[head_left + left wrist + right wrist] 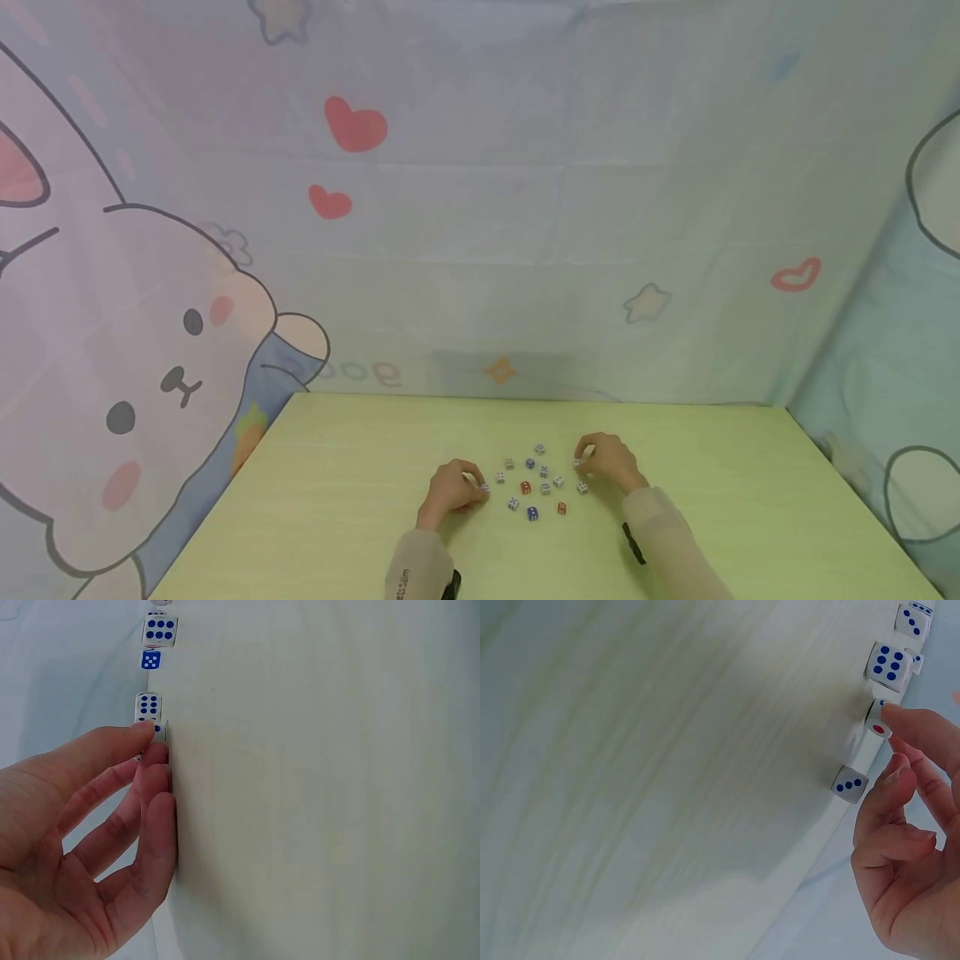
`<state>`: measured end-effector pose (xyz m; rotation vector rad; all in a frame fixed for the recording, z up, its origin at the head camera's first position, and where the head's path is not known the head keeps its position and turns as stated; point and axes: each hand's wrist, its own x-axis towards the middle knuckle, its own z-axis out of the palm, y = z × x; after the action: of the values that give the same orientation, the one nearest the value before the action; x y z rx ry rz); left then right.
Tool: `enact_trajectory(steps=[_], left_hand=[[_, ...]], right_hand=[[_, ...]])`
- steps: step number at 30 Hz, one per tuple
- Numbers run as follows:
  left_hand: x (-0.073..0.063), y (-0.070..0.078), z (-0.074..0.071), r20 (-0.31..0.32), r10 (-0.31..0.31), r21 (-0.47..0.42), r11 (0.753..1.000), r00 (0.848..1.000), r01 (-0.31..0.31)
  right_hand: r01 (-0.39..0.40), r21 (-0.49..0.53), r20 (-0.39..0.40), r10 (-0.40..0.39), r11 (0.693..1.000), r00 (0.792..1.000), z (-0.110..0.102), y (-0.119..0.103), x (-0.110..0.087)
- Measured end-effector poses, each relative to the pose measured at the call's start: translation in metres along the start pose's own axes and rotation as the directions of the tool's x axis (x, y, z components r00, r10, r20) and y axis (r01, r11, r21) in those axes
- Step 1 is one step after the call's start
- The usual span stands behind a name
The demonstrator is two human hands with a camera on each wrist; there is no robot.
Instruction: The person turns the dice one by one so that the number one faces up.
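Note:
My left hand (453, 485) pinches a white die (485, 488) between thumb and fingertips at the left side of a loose scatter of dice. In the left wrist view most of that die (160, 731) is hidden by the thumb. At the scatter's right side my right hand (611, 462) holds another white die (577, 462) at its fingertips. The right wrist view shows the thumb tip against this die (877, 718), which has a red pip on one face. Just nearer me sits a separate white die (582, 488), close to the right thumb.
Between the hands lie several white dice with blue pips, red dice (526, 487) (562, 508) and blue dice (530, 462) (532, 514). The yellow-green table (360, 467) ends at a patterned cloth backdrop (480, 283). More cloth hangs at the right (885, 358).

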<state>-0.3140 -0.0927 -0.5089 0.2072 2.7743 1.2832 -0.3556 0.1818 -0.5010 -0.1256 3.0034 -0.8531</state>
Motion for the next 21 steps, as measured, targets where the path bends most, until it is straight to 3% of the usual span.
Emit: enact_trajectory(steps=[8, 21], left_hand=[[0.0007, -0.0008, -0.0004, -0.002, 0.004, -0.003, 1.000, 1.000, -0.004], [-0.0033, 0.0033, -0.0014, -0.007, -0.002, -0.030, 1.000, 1.000, 0.002]], right_hand=[[0.009, 0.043, 0.016, -0.009, 0.999, 1.000, -0.0013, -0.0025, -0.0017], [0.051, -0.017, -0.006, -0.051, 0.999, 0.999, -0.0029, -0.0052, -0.0047]])
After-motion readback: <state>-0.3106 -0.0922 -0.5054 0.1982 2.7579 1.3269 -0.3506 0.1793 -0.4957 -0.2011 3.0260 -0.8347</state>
